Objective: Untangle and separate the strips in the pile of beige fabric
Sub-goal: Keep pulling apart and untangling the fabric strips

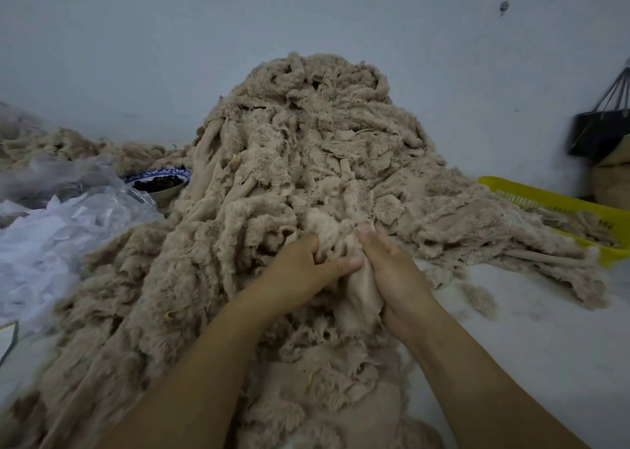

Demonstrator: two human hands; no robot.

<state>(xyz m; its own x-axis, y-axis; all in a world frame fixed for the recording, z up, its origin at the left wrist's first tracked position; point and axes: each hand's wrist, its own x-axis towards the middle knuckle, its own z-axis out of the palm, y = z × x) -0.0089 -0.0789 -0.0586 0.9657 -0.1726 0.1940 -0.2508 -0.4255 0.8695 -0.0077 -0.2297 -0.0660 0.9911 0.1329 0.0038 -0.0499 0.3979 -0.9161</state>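
A tall pile of beige fleecy fabric strips (306,148) fills the middle of the view and spreads down toward me. My left hand (306,264) grips a tuft of the fabric at the pile's lower middle, thumb pointing right. My right hand (388,271) sits right beside it, fingers pinching a smooth beige strip (358,298) that hangs down between the two hands. Both hands hold the same clump, nearly touching.
Clear plastic bags and white sheeting (51,230) lie at the left. A blue-patterned bowl (160,182) with dark contents stands behind them. A yellow plastic basket (559,203) holds more strips at the right. A black bag (600,131) hangs on the wall. White surface (531,339) at right.
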